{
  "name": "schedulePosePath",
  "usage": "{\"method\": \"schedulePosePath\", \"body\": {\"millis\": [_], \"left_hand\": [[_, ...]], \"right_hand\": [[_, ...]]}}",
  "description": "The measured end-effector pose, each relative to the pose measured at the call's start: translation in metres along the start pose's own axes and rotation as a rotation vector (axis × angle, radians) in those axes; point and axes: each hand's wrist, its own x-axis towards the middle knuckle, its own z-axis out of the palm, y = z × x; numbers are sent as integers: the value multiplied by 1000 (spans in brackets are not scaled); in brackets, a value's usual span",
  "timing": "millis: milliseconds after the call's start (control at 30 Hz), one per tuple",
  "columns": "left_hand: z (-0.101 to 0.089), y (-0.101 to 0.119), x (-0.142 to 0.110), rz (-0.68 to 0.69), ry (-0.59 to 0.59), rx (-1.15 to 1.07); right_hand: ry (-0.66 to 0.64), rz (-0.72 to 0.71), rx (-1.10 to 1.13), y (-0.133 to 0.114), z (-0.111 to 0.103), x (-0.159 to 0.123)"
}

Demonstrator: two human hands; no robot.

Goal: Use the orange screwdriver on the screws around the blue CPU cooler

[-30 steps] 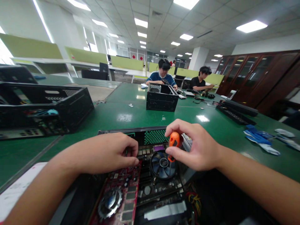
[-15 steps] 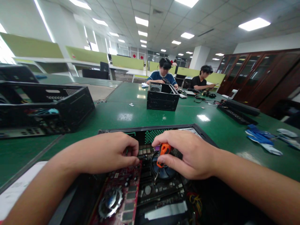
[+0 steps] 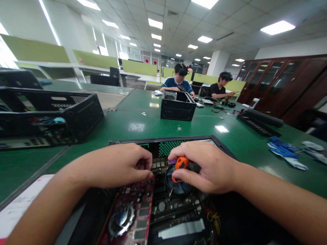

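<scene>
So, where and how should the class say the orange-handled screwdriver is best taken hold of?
Probably by its thick orange handle, from above and the right, as the right hand grips it. The handle is uppermost and leans right, while the thin metal shaft slants down near the cooling fan inside the computer case, offering little to hold.

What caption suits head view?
Right hand holds an orange-handled screwdriver near the fan; left hand by the red circuit board.
</scene>
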Motion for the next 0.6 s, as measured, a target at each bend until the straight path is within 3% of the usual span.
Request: {"method": "schedulePosePath", "body": {"millis": [600], "left_hand": [[-1, 5, 0, -26, -23, 38]], "right_hand": [[-13, -3, 28, 0, -2, 1]]}}
